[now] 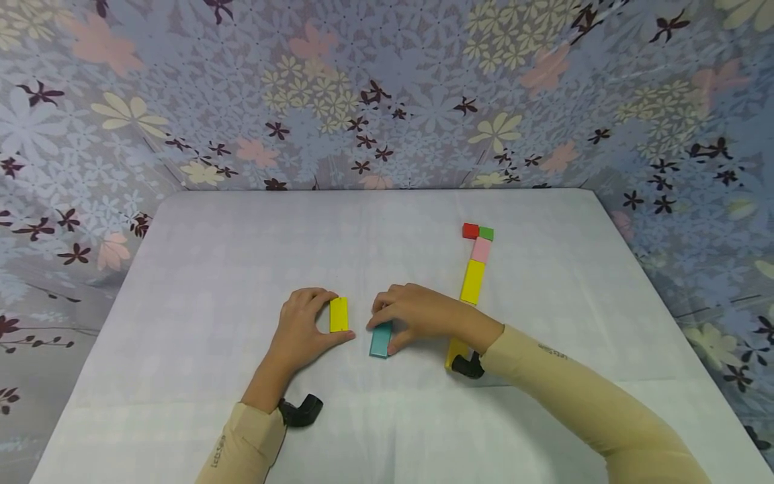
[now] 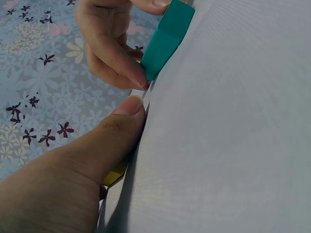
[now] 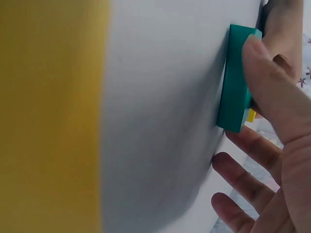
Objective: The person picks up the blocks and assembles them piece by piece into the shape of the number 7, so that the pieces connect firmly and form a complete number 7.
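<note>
My left hand (image 1: 302,333) holds a yellow block (image 1: 338,314) by its ends, the fingers at the far end and the thumb at the near end. Just right of it, a teal block (image 1: 380,340) is pinched between the thumb and index finger of my right hand (image 1: 417,310). A small gap separates the two blocks. In the right wrist view, the right thumb lies along the teal block (image 3: 235,82), while the other fingers spread past its end. The left thumb mostly hides the yellow block (image 2: 115,175) in the left wrist view.
Right of my hands runs a line of blocks: a yellow block (image 1: 456,351) partly under my right wrist, another yellow block (image 1: 472,281), a pink block (image 1: 480,250) and a green block (image 1: 486,233). A red block (image 1: 470,230) touches the green one's left. White cloth covers the table (image 1: 254,249).
</note>
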The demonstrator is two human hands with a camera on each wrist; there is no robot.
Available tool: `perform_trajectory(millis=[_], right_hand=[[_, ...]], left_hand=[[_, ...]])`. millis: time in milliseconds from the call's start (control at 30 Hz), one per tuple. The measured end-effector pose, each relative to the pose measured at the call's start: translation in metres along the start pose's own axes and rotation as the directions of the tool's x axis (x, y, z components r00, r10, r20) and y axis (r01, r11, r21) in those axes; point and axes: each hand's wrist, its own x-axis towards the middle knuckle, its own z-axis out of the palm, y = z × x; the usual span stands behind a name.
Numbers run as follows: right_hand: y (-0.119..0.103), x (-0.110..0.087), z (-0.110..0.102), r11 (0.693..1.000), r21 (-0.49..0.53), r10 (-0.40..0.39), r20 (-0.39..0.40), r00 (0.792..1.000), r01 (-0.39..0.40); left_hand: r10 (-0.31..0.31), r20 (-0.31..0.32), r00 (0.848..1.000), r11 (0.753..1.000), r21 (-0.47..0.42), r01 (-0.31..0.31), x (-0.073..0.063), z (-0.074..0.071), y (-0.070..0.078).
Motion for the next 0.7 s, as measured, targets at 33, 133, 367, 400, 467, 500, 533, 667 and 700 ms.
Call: perform_trajectory(millis=[33, 133, 367, 400, 467, 500, 533, 667, 700], right_hand=[[0.0, 0.0, 0.0, 1.0, -0.003, 0.002, 0.002, 1.0, -0.002], [-0.001, 0.0, -0.002, 1.0, -0.019, 0.015, 0.002, 1.0, -0.015], [0.001, 0.0, -0.005, 0.996, -0.055, 0.065, -0.02, 0.998, -0.066], [0.002, -0.001, -0.007, 0.995, -0.057, 0.076, -0.023, 0.997, -0.077], [0.006, -0.003, -0.009, 0.994, -0.044, 0.102, -0.034, 0.994, -0.104], [0.008, -0.004, -0.011, 0.992, -0.035, 0.118, -0.042, 0.992, -0.119], [0.012, -0.005, -0.013, 0.99, -0.027, 0.133, -0.053, 0.99, -0.135], [0.034, -0.008, -0.024, 0.974, 0.026, 0.227, -0.122, 0.966, -0.225], [0.041, -0.009, -0.027, 0.967, 0.034, 0.255, -0.143, 0.956, -0.253]], left_hand=[[0.002, -0.002, 1.0, 1.0, -0.001, -0.002, 0.0, 0.0, 0.0], [0.004, -0.006, 1.0, 1.0, -0.006, -0.004, 0.0, 0.0, -0.001], [0.005, -0.015, 1.0, 1.0, -0.003, -0.005, 0.0, 0.0, 0.0], [0.004, -0.016, 1.0, 1.0, -0.001, -0.004, 0.0, 0.0, 0.0], [0.006, -0.017, 1.0, 1.0, 0.001, -0.006, 0.0, 0.0, 0.0], [0.006, -0.017, 1.0, 1.0, 0.001, -0.006, 0.0, 0.0, 0.001], [0.006, -0.016, 1.0, 1.0, 0.0, -0.006, 0.0, 0.0, 0.001], [0.005, -0.014, 1.0, 1.0, -0.001, -0.005, 0.0, 0.0, 0.0], [0.005, -0.015, 1.0, 1.0, -0.002, -0.005, 0.0, 0.0, 0.0]])
